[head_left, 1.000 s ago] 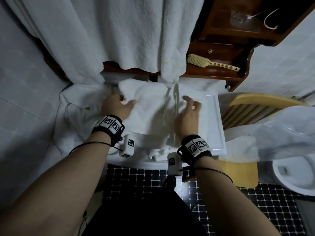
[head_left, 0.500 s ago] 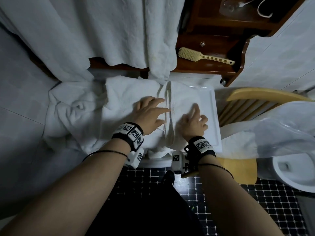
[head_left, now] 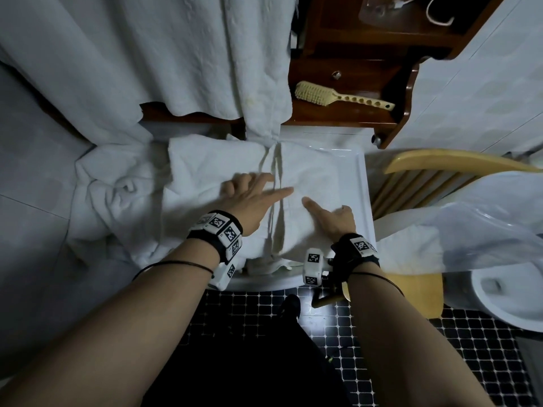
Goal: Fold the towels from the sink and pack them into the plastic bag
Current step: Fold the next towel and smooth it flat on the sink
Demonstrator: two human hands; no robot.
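Observation:
A white towel (head_left: pixel 205 165) lies spread flat over the white sink (head_left: pixel 363 183), with a vertical crease down its middle. My left hand (head_left: pixel 252 195) presses on it with straight fingers, just left of the crease. My right hand (head_left: pixel 332 215) rests on the towel's right part, its thumb stretched out to the left; its other fingers are mostly hidden. A second, crumpled white towel (head_left: pixel 114 192) is heaped at the sink's left end. The clear plastic bag (head_left: pixel 476 227) lies on a wooden chair to the right with a folded white towel (head_left: pixel 411 248) inside it.
A large white cloth (head_left: pixel 147 54) hangs down behind the sink. A wooden shelf (head_left: pixel 346 116) holds a pale brush (head_left: pixel 340 95). The wooden chair (head_left: pixel 458 163) stands right of the sink, a white toilet (head_left: pixel 505 292) beyond it. The floor has black tiles (head_left: pixel 470 348).
My left hand slid from the towel's left edge to its middle. My right hand pulled back toward me and to the right. The towel now lies flatter over the sink.

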